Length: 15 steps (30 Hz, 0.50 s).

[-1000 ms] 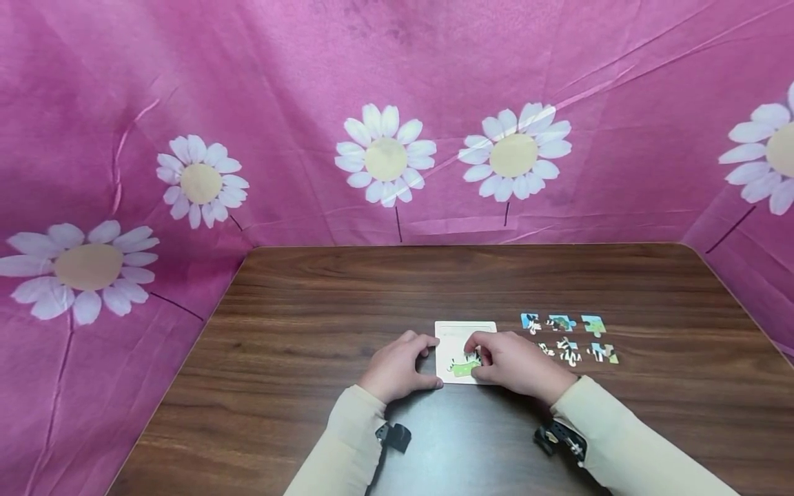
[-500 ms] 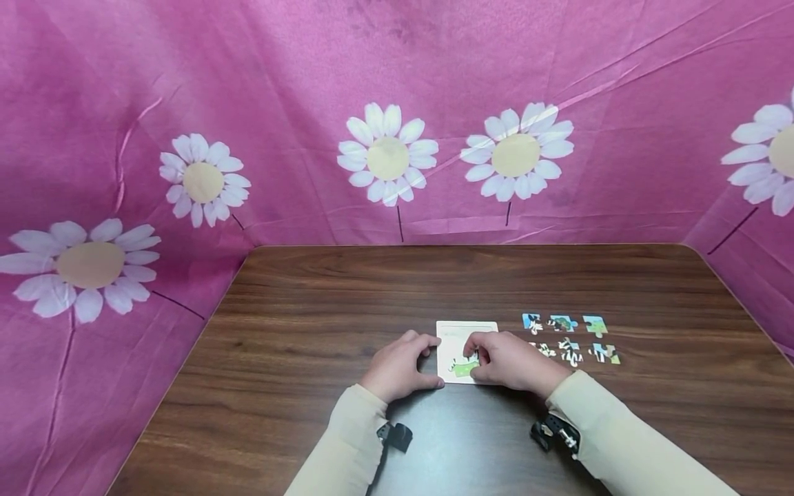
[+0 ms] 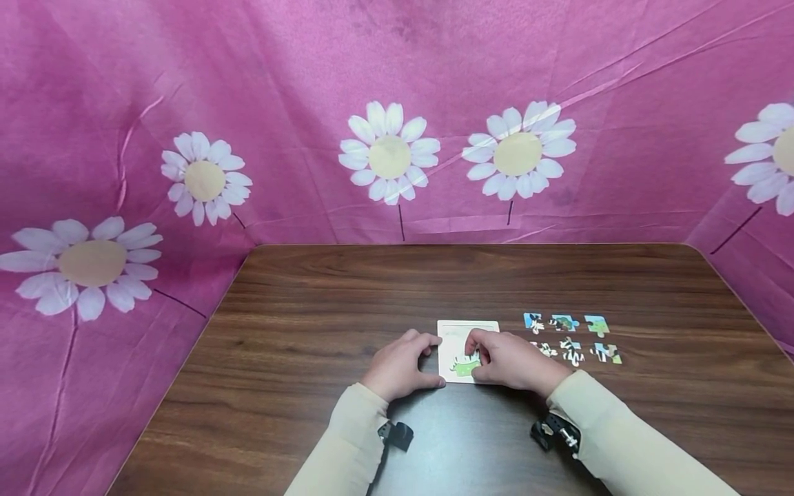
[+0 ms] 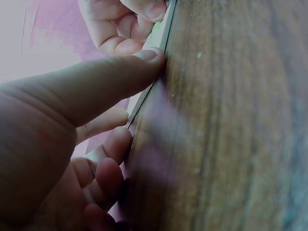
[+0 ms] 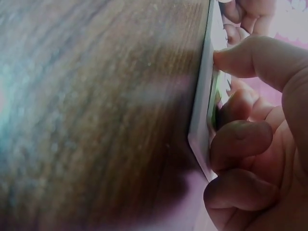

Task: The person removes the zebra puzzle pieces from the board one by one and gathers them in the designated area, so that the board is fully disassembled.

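Observation:
A small white square puzzle board [image 3: 451, 333] lies flat on the table in the head view. My left hand [image 3: 397, 366] steadies it, thumb at the near left corner and fingertips against the left edge. Over the board's right part, my right hand [image 3: 517, 363] holds a green and zebra-striped puzzle piece [image 3: 464, 370] between thumb and curled fingers, down in the board. Part of that piece is covered by the right fingers. From the right wrist view, the board [image 5: 201, 115] shows edge-on, with the right thumb [image 5: 255, 55] touching its near side.
Several loose puzzle pieces [image 3: 564, 323] lie in two rows on the wooden table [image 3: 322, 289], right of the board. A pink cloth with daisies [image 3: 279, 179] hangs behind and beside the table. Each wrist carries a small black camera [image 3: 397, 435].
The right wrist has shifted slightly inward, while its fingers stay on the piece. The left hand and board keep their place; the whole head view drifts a little.

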Tool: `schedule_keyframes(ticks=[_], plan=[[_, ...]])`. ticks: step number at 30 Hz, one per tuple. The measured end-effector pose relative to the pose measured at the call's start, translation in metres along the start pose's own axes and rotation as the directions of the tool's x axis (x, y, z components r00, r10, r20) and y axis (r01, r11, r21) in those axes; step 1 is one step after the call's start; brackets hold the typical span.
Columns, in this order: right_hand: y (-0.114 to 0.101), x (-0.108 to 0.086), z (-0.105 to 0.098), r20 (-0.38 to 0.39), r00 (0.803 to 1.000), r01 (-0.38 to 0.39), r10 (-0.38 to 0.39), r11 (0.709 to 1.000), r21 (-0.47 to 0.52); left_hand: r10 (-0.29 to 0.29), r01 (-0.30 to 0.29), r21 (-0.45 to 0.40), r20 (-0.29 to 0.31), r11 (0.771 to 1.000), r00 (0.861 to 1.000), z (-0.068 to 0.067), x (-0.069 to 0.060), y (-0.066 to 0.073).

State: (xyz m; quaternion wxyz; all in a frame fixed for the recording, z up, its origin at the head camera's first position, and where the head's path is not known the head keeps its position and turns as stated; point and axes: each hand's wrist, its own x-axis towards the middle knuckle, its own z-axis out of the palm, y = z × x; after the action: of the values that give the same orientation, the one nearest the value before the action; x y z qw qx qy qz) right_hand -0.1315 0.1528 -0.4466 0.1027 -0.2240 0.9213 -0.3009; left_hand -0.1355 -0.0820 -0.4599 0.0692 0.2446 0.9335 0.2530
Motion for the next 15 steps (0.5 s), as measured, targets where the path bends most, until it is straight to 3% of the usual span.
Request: schedule_keyframes(ticks=[15], plan=[[0.0014,0.0024,0.0004,0.006,0.999,-0.031,0.031,0.999,0.021,-0.008,0.008,-0.006,0.011,1.000,1.000,-0.0006,0.0017,0.0001]])
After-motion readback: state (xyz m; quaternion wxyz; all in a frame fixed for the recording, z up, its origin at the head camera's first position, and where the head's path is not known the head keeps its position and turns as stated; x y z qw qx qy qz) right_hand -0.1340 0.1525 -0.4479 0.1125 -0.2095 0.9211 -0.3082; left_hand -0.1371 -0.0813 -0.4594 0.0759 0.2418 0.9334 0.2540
